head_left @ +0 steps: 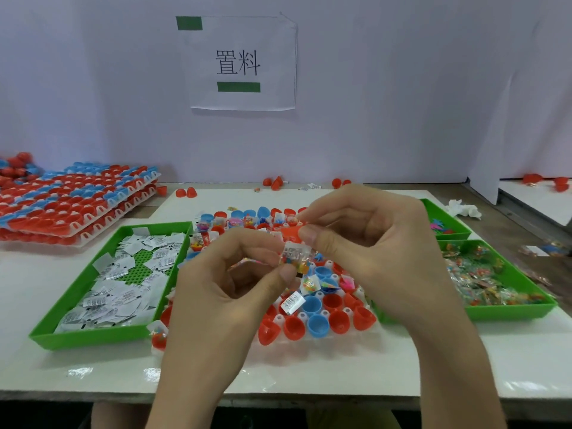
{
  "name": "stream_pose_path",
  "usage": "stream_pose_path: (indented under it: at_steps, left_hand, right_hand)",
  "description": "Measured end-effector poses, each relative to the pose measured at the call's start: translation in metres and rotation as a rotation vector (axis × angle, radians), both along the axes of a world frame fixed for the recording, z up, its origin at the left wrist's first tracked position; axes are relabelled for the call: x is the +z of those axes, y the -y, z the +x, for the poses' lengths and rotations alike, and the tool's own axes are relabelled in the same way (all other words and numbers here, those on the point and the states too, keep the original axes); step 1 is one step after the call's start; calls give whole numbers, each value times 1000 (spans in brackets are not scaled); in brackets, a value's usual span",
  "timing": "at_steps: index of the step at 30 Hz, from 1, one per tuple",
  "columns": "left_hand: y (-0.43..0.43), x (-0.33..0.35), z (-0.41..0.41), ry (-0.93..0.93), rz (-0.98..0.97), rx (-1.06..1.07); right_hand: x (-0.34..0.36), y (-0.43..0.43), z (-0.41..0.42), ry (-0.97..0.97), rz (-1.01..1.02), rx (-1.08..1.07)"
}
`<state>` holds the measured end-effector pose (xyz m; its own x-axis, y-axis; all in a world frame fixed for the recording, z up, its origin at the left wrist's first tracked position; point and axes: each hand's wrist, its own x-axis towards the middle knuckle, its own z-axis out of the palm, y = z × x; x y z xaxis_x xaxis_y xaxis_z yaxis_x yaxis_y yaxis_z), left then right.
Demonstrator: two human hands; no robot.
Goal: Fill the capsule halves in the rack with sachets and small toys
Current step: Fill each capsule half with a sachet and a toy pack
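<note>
A white rack (312, 335) of red and blue capsule halves lies in the middle of the white board. Several far halves hold sachets and toys; the near ones look empty. Both hands hover over the rack's middle. My left hand (229, 292) pinches a small clear packet of colourful toy bits (295, 258) between thumb and fingers. My right hand (365, 243) pinches the same packet's upper edge, with something red (289, 233) just behind its fingertips. A white sachet (291, 302) leans in a capsule half below the hands.
A green tray of white sachets (55, 332) sits left of the rack. A green tray of clear toy packets (510, 311) sits right, with another green tray (445, 218) behind it. Stacked racks of filled capsule halves (80, 209) stand far left. Loose red halves lie along the back wall.
</note>
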<state>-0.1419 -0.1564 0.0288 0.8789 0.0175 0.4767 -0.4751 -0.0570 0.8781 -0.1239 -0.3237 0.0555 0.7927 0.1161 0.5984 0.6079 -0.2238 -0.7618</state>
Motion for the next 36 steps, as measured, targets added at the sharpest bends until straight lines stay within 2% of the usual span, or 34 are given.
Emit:
stream_pose_path:
  at_steps: [5, 12, 17, 36]
  left_hand:
    - [1, 1, -2, 24, 38, 1]
    - [-1, 3, -4, 10, -5, 46]
    - [-2, 1, -2, -2, -58, 48]
    - [-5, -7, 1, -6, -40, -46]
  right_hand:
    - [0, 0, -1, -41, -38, 26]
    - [2, -4, -5, -96, -141, 106]
    - [0, -4, -3, -82, -125, 94]
    - [-1, -7, -2, -28, -81, 87]
